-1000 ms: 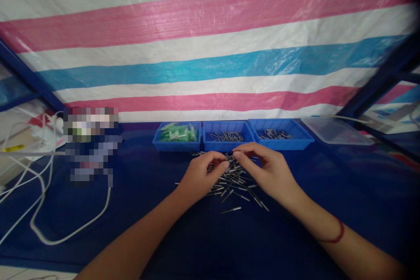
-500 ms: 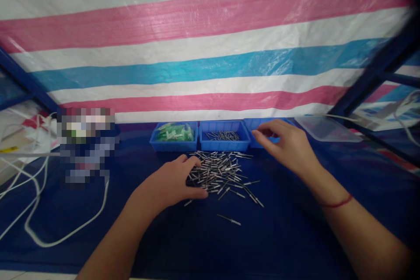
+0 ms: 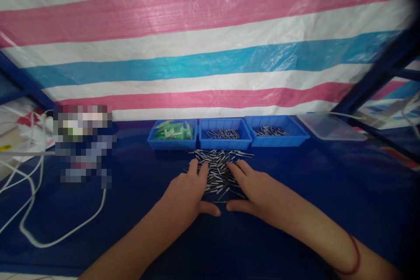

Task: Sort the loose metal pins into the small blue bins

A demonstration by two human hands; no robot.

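A heap of metal pop rivets (image 3: 216,166) lies on the dark blue table between my two hands. My left hand (image 3: 188,188) touches the heap's left side, fingers spread and thumb stretched toward the middle. On the right side my right hand (image 3: 254,190) rests against the rivets, its fingers and thumb also apart. Neither hand grips anything that I can see. Behind the heap stands a blue middle bin (image 3: 225,144) with rivets in it. The blue right bin (image 3: 278,141) also contains rivets, and the blue left bin (image 3: 172,145) holds green and whitish pieces.
White cables (image 3: 42,243) loop over the table's left side, near a pixelated patch. A translucent plastic lid (image 3: 331,127) lies at the back right. Behind everything hangs a striped plastic sheet (image 3: 197,70), with blue frame posts at both sides.
My right hand has come down from the right bin to the heap's right side. My left hand has moved slightly nearer me. The single rivet in front no longer shows there.
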